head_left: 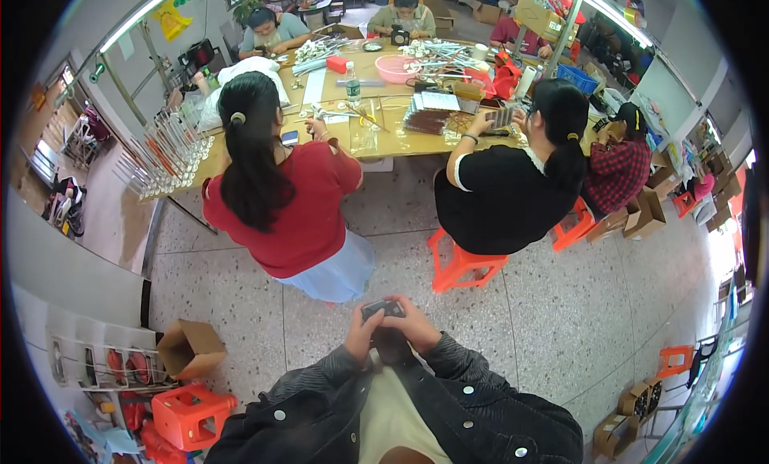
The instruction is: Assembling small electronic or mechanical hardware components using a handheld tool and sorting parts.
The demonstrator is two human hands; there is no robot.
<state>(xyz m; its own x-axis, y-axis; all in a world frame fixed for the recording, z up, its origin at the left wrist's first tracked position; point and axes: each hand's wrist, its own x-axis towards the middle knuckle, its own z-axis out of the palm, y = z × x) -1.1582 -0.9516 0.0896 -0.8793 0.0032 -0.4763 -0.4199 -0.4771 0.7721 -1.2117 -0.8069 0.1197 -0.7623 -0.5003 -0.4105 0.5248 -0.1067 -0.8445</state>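
Speckled flooring is spread across the room, and beyond it a long yellow-brown table is crowded with materials and parts. At the left, an orange stool is placed near an open cardboard box. Farther up, at the table's left end, many thin rods are stood upright in a cluster. Next, a phone is laid on the tabletop beside a worker in a red top, whose back is turned to the camera. Toward the middle, a clear bottle is stood upright on the table.

At lower centre, well apart from the table, a small dark handheld object is held up between 2 hands — its exact kind cannot be told. Its left side is grasped by the left hand, the thumb laid over the near face; its right side is gripped by the right hand, fingers curled about it.

To the right, another orange stool is occupied by a worker in black — brown strips are held by that person. Farthest right, a plaid shirt is worn by another worker at the table.
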